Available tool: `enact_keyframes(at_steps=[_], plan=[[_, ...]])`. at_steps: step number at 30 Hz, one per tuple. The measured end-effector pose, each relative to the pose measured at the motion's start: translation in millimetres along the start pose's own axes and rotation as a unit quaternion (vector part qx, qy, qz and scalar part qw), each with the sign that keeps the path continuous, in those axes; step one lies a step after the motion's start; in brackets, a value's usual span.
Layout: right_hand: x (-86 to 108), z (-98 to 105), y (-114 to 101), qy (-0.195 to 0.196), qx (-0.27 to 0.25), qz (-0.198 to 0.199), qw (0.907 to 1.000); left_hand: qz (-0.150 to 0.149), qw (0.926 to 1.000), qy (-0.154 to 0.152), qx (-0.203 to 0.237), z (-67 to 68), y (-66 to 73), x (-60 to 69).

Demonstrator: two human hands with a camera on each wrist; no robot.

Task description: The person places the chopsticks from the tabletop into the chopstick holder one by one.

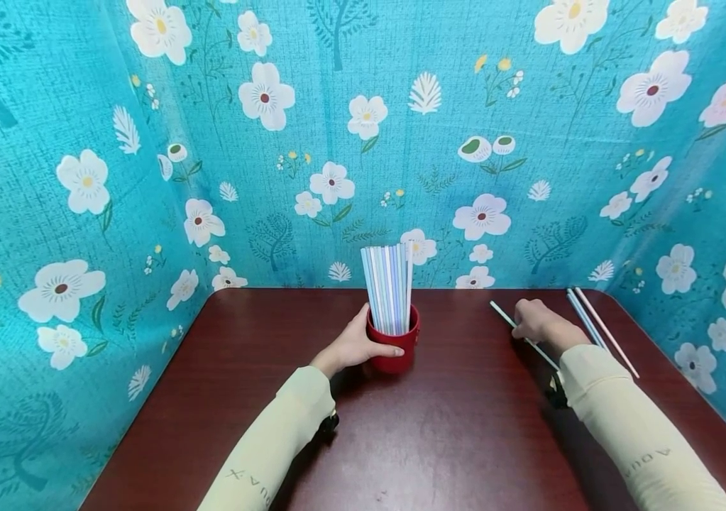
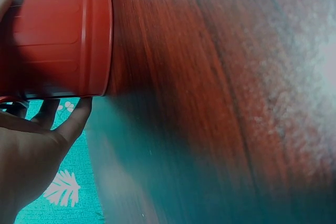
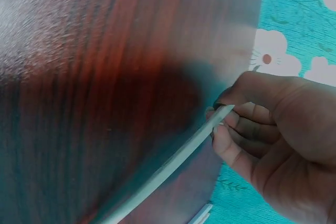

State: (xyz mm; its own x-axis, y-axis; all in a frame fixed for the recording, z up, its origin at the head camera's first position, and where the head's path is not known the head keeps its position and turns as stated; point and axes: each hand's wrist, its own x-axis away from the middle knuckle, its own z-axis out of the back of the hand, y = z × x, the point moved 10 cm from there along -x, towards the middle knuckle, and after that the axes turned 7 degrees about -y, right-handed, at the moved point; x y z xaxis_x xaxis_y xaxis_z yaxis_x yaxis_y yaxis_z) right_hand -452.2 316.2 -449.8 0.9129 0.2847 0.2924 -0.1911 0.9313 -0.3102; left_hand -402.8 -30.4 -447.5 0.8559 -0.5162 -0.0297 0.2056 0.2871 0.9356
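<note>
My left hand (image 1: 356,344) holds a small red bucket (image 1: 394,360) from its left side, thumb across the front. Pastel blue, white and lilac straws (image 1: 388,291) stand upright in a bunch inside the bucket. In the left wrist view, the bucket (image 2: 52,40) has its base on the table and fingers spread along its side. To the right, my right hand (image 1: 543,325) pinches a pale straw (image 1: 501,311) low over the table. The right wrist view shows this straw (image 3: 168,169) between thumb and fingertips, slanting away from the hand.
Beyond my right hand, bluish straws (image 1: 586,319) and a pinkish straw (image 1: 605,330) lie near the table's right edge. The dark red-brown table (image 1: 439,440) is glossy. A turquoise flowered cloth (image 1: 414,177) hangs at its back and sides.
</note>
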Motion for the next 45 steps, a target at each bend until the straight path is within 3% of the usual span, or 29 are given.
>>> enact_keyframes(at_steps=[11,14,19,22,26,32,38,45], plan=[[15.5,43.4,-28.4,0.086,0.029,0.079,0.9928,0.001,1.0000,0.003,-0.004,0.5,1.4,0.8],[20.2,51.6,-35.5,0.098,-0.012,0.079,0.9919,0.000,1.0000,0.004,-0.004,0.2,0.6,0.7],[33.3,71.7,-55.9,0.155,-0.047,0.096,0.9821,-0.001,1.0000,0.004,-0.003,-0.6,0.1,1.7],[42.0,86.5,-74.0,0.201,-0.048,0.130,0.9697,-0.003,1.0000,0.003,-0.003,-0.5,1.0,2.1],[53.0,103.6,-98.8,0.261,-0.055,0.182,0.9464,-0.006,1.0000,0.003,-0.005,-0.3,1.6,1.4],[72.6,123.9,-131.1,0.335,-0.085,0.212,0.9142,-0.005,1.0000,0.000,-0.003,-0.3,2.0,1.4],[84.9,137.6,-159.0,0.357,-0.180,0.238,0.8849,-0.008,1.0000,0.002,-0.002,-0.4,2.8,1.1],[87.6,141.9,-182.4,0.344,-0.309,0.286,0.8390,-0.005,1.0000,0.000,0.003,-1.1,2.4,1.3]])
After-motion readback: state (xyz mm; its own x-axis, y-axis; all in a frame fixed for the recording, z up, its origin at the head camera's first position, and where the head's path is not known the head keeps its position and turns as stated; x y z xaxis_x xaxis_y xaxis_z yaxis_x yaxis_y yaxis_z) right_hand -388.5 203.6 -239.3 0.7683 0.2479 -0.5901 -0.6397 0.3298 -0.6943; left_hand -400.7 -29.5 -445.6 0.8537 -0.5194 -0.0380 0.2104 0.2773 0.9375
